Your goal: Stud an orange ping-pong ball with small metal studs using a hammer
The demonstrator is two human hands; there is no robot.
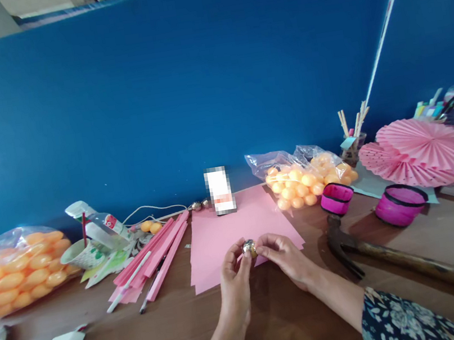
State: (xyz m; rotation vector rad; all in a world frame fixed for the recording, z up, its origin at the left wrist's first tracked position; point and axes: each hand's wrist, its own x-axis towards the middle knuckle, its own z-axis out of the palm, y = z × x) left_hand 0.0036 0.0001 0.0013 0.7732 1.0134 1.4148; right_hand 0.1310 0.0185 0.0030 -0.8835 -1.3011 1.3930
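The left hand (234, 275) and right hand (284, 255) pinch a ball (249, 248) over the paper (236, 228)'s near part, not yet set down, so handling seems unfinished, while two similar balls (196, 206) sit at the paper's far left corner.

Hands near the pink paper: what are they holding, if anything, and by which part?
A small shiny ball, held by its sides: the left hand pinches its left side, the right hand its right.

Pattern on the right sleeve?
Right sleeve: pale floral print on dark cloth, seen best in the head view.
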